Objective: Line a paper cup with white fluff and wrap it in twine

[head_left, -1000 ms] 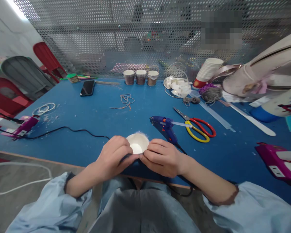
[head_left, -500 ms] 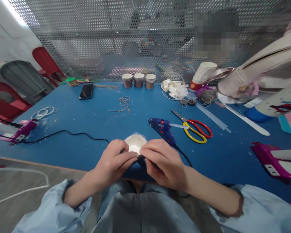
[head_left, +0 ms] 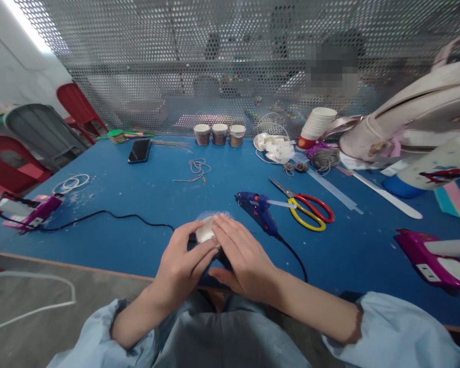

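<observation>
A small white cup [head_left: 205, 231], apparently paper, with a fuzzy pale rim is between my two hands near the table's front edge. My left hand [head_left: 184, 258] is closed around its left and near sides, the thumb pressed along the front. Across the right part of the cup lie the fingers of my right hand [head_left: 245, 253], held together and covering much of the opening; its thumb points left below. A blue hot glue gun [head_left: 262, 212] with a clear glue stick rests just right of the cup. Beside that are scissors [head_left: 302, 207] with red and yellow handles.
Three small brown buckets [head_left: 220, 134] stand at the back by the perforated metal screen. A phone [head_left: 139, 151], cord [head_left: 198, 169], stacked paper cups [head_left: 317, 128], grey yarn [head_left: 325, 158] and a pale bag [head_left: 402, 112] lie around. Black cable [head_left: 111, 213] crosses the left side.
My right hand has shifted from pinching the cup's near rim to laying its fingers over the right side and opening. The cup's opening is now more covered.
</observation>
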Tool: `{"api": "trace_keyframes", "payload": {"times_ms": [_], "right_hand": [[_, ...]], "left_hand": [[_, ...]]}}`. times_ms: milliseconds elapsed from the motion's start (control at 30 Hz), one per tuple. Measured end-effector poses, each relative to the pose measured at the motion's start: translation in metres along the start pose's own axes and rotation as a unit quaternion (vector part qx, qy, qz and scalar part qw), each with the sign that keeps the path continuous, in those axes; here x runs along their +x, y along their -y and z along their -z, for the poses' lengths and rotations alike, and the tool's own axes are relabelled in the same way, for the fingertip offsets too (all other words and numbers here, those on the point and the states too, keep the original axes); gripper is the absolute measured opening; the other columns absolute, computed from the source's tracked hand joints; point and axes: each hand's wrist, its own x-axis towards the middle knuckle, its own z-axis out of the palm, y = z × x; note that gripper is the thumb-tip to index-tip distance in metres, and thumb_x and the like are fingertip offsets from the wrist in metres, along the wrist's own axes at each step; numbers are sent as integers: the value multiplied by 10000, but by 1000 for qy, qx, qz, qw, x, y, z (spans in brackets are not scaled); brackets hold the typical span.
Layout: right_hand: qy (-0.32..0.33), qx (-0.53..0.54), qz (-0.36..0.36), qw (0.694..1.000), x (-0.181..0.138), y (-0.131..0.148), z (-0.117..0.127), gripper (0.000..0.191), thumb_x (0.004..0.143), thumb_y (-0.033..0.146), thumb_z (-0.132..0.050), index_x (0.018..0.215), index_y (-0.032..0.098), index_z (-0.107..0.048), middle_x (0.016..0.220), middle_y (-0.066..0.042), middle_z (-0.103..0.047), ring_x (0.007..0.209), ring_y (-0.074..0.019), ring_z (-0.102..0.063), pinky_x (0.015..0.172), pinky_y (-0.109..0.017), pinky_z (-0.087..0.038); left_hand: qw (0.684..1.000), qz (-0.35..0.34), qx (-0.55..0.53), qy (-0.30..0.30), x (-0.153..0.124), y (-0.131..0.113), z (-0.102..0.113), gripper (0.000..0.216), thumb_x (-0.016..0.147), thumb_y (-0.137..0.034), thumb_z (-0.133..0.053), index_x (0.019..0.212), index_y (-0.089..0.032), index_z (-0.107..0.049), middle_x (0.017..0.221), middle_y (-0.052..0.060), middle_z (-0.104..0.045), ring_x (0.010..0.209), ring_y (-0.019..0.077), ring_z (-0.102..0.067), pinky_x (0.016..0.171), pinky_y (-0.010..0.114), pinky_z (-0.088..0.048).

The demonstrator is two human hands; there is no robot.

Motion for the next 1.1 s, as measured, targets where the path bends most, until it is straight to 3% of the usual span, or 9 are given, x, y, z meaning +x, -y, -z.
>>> {"api": "trace_keyframes", "payload": {"times_ms": [200,367,567,767,1000,1100], "right_hand": [[6,30,-43,999,8,2,2,660,962,474,-362,1258,-102,-489,1320,-313,-508,1293,-347,-425,1042,-514,-407],[30,89,-125,988,16,-1,3,620,945,472,-413,1287,-40,-484,1339,-268,-500,1261,-323,-427,1042,-507,-402],[29,139,-166,976,19,-4,-2,548,945,456,-428,1298,38,-460,1296,-216,-519,1187,-287,-464,1014,-490,-417],[40,204,-200,957,13,-6,-9,557,951,439,-418,1361,65,-375,1390,-213,-434,1311,-260,-381,1095,-463,-340],[42,242,-207,947,8,-6,-10,573,942,444,-436,1401,111,-354,1445,-190,-392,1356,-249,-342,1123,-463,-298],[38,235,-203,950,9,-7,-10,558,940,437,-440,1400,130,-366,1440,-185,-405,1352,-258,-353,1116,-483,-304]], "left_hand": [[1000,10,-22,-8,0,4,-3,126,876,-180,-567,909,-160,-687,1234,178,-568,1078,265,-608,843,383,-549],[997,41,-58,11,-2,7,-3,151,881,-196,-550,929,-174,-691,1209,173,-598,1072,255,-623,851,366,-549],[993,57,-105,1,-7,8,-7,158,865,-166,-575,969,-159,-694,1143,156,-627,1030,220,-638,868,318,-538],[990,60,-127,-13,-10,9,-9,207,850,-153,-600,1035,-172,-691,1148,139,-634,1036,211,-639,878,296,-528],[974,124,-185,49,-8,12,12,342,849,-235,-613,1191,-224,-599,1308,124,-564,1200,248,-551,985,383,-473],[961,167,-221,14,8,15,22,311,880,-248,-561,1189,-214,-567,1307,123,-550,1224,246,-521,1007,410,-447]]}}
